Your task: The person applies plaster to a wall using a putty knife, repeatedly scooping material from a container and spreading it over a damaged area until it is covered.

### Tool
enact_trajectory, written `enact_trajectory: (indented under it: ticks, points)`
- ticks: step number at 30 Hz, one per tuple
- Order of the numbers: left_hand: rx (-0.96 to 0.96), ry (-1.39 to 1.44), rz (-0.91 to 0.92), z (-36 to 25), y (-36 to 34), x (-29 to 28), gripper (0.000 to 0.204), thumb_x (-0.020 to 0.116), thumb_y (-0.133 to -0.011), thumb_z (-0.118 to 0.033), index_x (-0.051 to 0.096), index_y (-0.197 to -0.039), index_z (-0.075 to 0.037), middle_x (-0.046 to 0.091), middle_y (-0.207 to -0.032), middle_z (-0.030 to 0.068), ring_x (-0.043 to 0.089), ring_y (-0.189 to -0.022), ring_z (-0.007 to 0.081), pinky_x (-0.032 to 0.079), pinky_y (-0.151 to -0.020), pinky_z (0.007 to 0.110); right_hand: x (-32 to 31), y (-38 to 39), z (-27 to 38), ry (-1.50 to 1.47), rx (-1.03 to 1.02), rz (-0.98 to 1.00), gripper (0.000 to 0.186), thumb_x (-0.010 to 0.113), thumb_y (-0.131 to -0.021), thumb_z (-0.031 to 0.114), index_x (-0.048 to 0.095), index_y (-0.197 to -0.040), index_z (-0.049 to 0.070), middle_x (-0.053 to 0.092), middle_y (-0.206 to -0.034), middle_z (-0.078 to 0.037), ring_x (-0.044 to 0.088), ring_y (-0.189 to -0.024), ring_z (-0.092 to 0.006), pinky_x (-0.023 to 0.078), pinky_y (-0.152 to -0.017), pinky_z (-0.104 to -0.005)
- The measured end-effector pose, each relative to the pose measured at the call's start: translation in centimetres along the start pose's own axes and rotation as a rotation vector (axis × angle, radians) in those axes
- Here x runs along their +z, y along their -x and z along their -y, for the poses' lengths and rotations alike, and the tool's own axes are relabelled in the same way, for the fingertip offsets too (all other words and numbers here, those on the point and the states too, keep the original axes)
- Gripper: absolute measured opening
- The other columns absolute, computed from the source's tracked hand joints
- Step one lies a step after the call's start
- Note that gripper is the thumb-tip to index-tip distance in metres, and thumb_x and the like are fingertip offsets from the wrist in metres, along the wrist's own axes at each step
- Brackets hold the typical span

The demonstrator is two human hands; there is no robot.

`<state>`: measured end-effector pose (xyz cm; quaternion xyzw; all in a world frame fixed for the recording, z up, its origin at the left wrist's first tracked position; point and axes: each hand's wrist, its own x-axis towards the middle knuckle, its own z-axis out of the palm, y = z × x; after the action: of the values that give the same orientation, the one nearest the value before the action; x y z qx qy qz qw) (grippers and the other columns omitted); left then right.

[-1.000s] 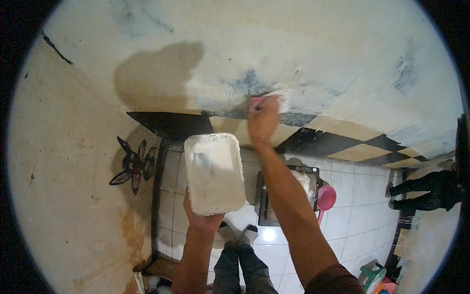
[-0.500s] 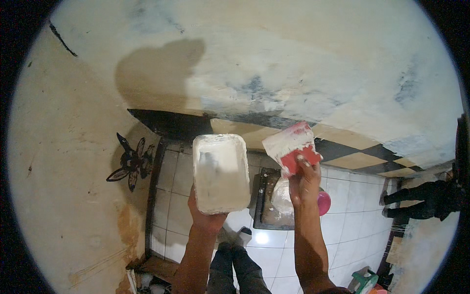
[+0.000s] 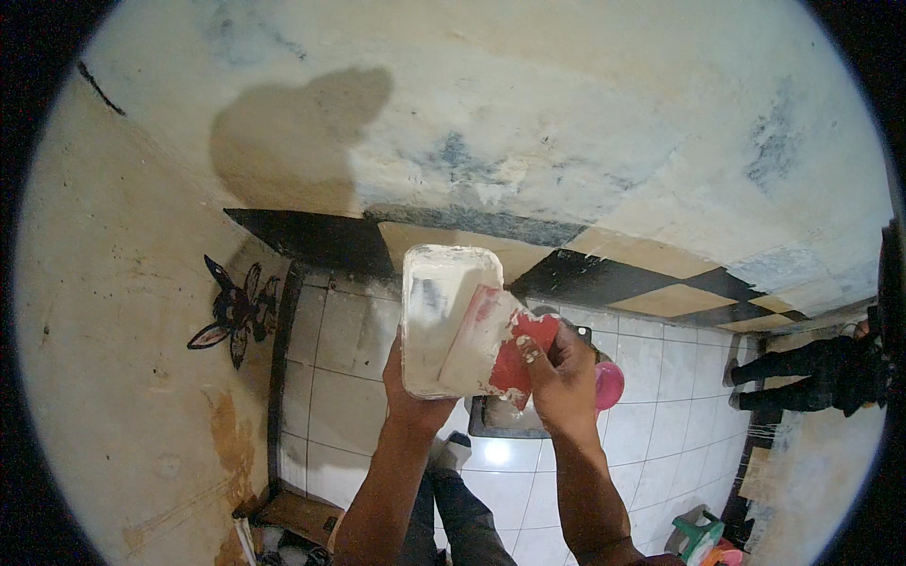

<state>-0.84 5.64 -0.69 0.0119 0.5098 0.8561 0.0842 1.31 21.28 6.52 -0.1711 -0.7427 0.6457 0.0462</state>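
My left hand (image 3: 408,404) is closed round the lower left side of a white rectangular tub (image 3: 427,325), holding it up from below. Pale, creamy filler coats the tub's inside and rim. In my right hand (image 3: 566,382) is a red filler spreader (image 3: 534,341), gripped between thumb and fingers. Its wide blade is smeared with the same white paste and lies over the right part of the tub, hiding that side. White smears also show on the right fingers. How the fingers sit under the tub is hidden.
Ahead rises a patchy plastered wall (image 3: 528,123) with a black-and-beige checkered band (image 3: 661,283). A dark tray (image 3: 505,420) and a pink round object (image 3: 609,385) are on the tiled floor. Another person's dark-trousered legs (image 3: 788,387) show far right; a green item (image 3: 696,538) stands lower right.
My right hand has brought the spreader left and down, from beside the wall band to over the tub. The tub has shifted slightly right, and the view has turned a little.
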Motion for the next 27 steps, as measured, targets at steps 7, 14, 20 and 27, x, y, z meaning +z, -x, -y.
enact_trajectory:
  ticks: [7,14,20,27]
  points:
    - [-0.316,0.779,0.026,1.4,-0.1,0.1,0.054,0.032,-0.098,-0.043,0.042,-0.134,-0.005,0.052,-0.129,0.0154,0.053,-0.117,0.0291,0.042,-0.100,0.044,0.1,-1.0,-1.0,0.267,-0.072,-0.006,0.014,0.059,-0.085,0.005,0.061,-0.095,-0.004,0.066,-0.080,-0.010,0.059,-0.069,-0.0106,0.048,-0.063,-0.0275]
    - [-0.332,0.770,0.046,1.4,-0.2,-0.1,0.046,0.032,-0.099,-0.034,0.040,-0.133,-0.005,0.053,-0.127,0.0139,0.054,-0.116,0.0267,0.047,-0.097,0.042,1.0,-1.9,-0.5,0.302,-0.079,0.029,0.020,0.060,-0.084,0.011,0.061,-0.098,-0.003,0.067,-0.085,-0.017,0.064,-0.077,-0.0216,0.049,-0.071,-0.0336]
    - [-0.333,0.448,0.017,1.0,-0.2,-0.5,0.045,0.029,-0.100,-0.035,0.043,-0.130,-0.005,0.055,-0.122,0.0125,0.056,-0.111,0.0230,0.048,-0.094,0.039,2.8,-2.1,0.5,0.220,-0.077,0.032,0.019,0.058,-0.084,0.010,0.061,-0.098,-0.003,0.066,-0.084,-0.018,0.065,-0.079,-0.0233,0.049,-0.074,-0.0342]
    - [-0.451,0.720,-0.043,-0.4,-1.4,-2.7,0.051,0.031,-0.099,-0.043,0.044,-0.131,-0.006,0.054,-0.124,0.0141,0.054,-0.113,0.0280,0.045,-0.097,0.044,3.5,-1.7,1.6,0.245,-0.123,0.016,0.017,0.058,-0.085,0.008,0.061,-0.097,-0.004,0.066,-0.081,-0.010,0.059,-0.075,-0.0117,0.048,-0.068,-0.0291]
